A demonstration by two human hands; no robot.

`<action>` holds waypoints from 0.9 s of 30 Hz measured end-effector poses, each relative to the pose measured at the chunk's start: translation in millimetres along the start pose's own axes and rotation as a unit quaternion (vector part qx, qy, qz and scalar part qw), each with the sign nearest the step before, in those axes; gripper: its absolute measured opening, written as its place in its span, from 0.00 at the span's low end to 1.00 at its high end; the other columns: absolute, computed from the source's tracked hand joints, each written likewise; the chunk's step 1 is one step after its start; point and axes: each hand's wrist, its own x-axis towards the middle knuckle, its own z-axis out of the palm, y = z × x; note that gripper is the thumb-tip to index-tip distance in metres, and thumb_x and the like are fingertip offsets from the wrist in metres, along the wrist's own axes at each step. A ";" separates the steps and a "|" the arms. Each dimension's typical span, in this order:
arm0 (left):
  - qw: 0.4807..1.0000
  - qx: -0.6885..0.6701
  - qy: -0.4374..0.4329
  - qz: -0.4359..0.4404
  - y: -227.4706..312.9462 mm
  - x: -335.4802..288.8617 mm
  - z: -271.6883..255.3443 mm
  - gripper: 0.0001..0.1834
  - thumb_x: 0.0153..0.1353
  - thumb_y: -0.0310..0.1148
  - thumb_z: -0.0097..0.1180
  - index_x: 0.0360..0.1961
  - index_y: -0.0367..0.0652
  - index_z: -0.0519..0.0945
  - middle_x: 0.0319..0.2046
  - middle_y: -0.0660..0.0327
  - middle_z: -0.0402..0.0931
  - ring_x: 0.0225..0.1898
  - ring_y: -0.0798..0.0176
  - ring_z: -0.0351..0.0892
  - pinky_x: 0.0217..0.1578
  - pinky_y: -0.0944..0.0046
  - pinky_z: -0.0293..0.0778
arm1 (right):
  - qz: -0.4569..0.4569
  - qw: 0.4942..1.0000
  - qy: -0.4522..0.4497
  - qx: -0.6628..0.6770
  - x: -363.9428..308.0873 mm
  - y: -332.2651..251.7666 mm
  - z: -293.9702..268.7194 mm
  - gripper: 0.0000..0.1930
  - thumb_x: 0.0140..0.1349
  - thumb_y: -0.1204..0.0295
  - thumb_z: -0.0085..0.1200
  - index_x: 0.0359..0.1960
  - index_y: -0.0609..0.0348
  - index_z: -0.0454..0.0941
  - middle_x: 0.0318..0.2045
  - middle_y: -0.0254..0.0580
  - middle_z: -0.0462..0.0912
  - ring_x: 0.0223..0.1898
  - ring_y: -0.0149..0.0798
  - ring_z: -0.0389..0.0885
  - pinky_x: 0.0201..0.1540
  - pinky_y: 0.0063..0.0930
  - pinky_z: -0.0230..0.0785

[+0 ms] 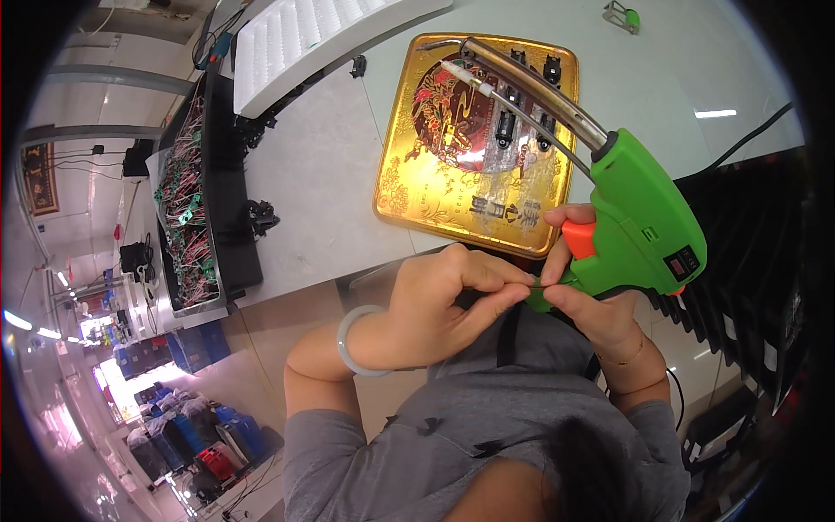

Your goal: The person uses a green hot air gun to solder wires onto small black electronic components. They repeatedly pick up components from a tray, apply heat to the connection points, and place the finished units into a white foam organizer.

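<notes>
In my right hand (600,304) is a green soldering gun (652,209) with an orange trigger, its long metal barrel pointing to the far left over a gold tin lid. The thumb and a finger of that hand also come together beside the handle. My left hand (461,300) pinches a thin wire-like strand (539,287) at the right fingertips; its exact kind is too small to tell. On the gold tin lid (404,187) lie several small black parts (505,130), partly behind the barrel.
At the left stands a black bin (235,217) full of red and white wires with green boards. Black parts (261,217) lie beside it. A white foam tray (296,43) is at the back, a small green-and-metal object (628,17) at the far right. A black cable (748,139) runs off right.
</notes>
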 end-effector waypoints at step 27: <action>0.923 0.098 -0.230 -0.294 -57.7 142.7 -28.7 0.06 0.51 0.30 0.53 0.22 0.39 0.73 0.17 0.66 0.71 0.20 0.77 0.68 0.22 0.77 0.63 | -0.058 0.985 0.160 -0.026 -32.1 3.1 -88.2 0.34 0.55 0.44 0.37 0.47 0.66 0.64 0.42 0.50 0.68 0.41 0.39 0.67 0.35 0.25 0.62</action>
